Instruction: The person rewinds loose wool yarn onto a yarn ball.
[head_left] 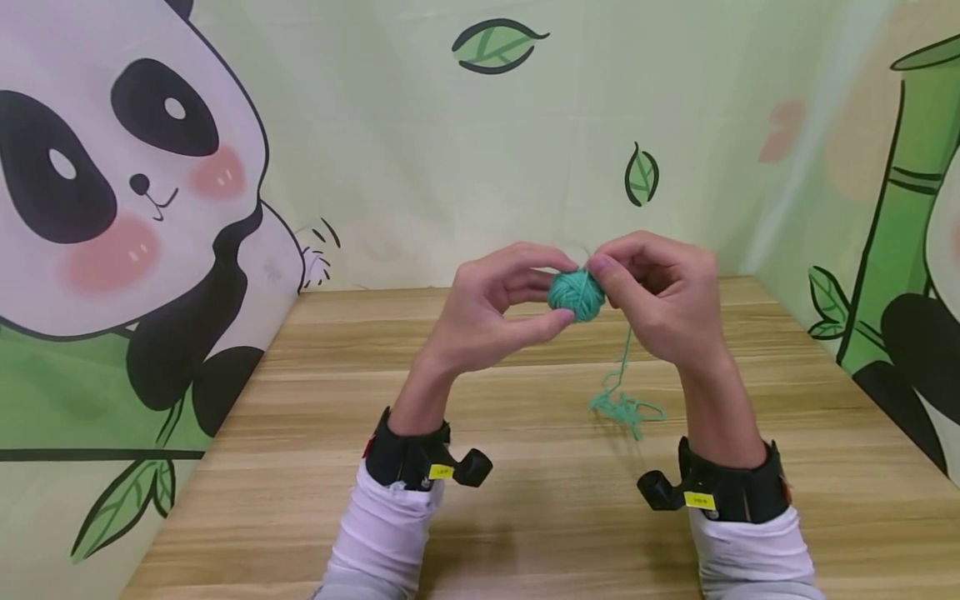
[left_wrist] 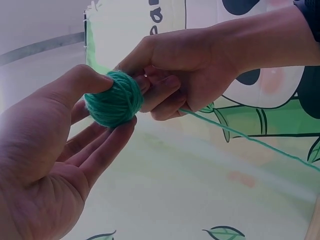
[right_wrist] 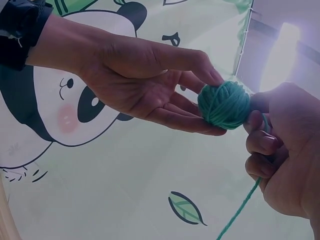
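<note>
A small ball of teal yarn (head_left: 575,295) is held above the table by my left hand (head_left: 501,302), thumb on the near side and fingertips on the far side. My right hand (head_left: 663,292) is at the ball's right side, pinching the yarn strand between thumb and forefinger. In the right wrist view, the strand (right_wrist: 241,206) runs through the curled fingers and hangs down. Below, a loose tangle of the same yarn (head_left: 624,410) lies on the table. The left wrist view shows the wound ball (left_wrist: 114,99) between thumb and fingers, touching the right hand's fingertips.
The wood-grain table (head_left: 525,483) spans the space under both arms. Behind it hangs a pale green backdrop (head_left: 390,167) printed with pandas, leaves and bamboo. Each wrist wears a black strap (head_left: 731,483) with a small camera on it.
</note>
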